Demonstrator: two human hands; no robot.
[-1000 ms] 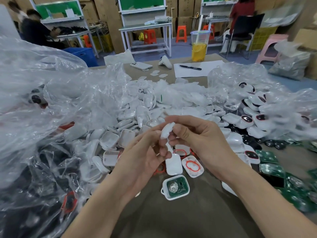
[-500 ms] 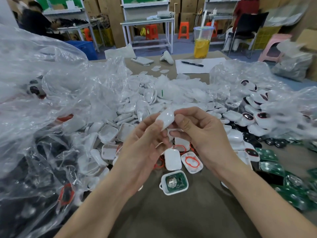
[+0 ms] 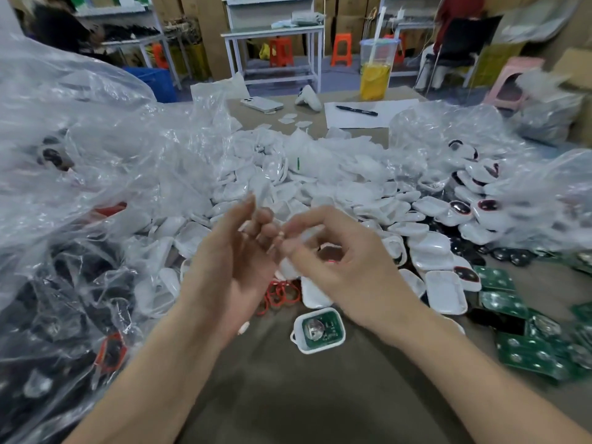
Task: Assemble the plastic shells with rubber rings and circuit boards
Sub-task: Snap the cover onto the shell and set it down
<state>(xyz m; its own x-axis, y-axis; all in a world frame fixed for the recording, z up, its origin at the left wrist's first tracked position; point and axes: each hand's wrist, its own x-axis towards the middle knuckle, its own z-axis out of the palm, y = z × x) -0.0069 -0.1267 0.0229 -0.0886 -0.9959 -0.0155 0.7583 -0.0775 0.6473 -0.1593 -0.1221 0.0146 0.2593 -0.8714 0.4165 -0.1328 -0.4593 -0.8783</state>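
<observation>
Both hands raised over the heaped parts, blurred mid-handling

Clear bags (image 3: 80,149) crowd the left of the counter (image 3: 288,405); loose white shells (image 3: 320,193) pile up behind, and circuit boards (image 3: 525,347) lie to the right; the left hand (image 3: 230,264) is loosely spread, forefinger up; the right hand (image 3: 349,274) curls, fingertips meeting the left's, though I cannot tell whether it pinches anything; a board-fitted shell (image 3: 318,330) waits below, rubber rings (image 3: 282,294) just beside; best to seat one ring fully in its groove before closing; the white shell pinched between both hands half a second ago no longer shows plainly.
</observation>
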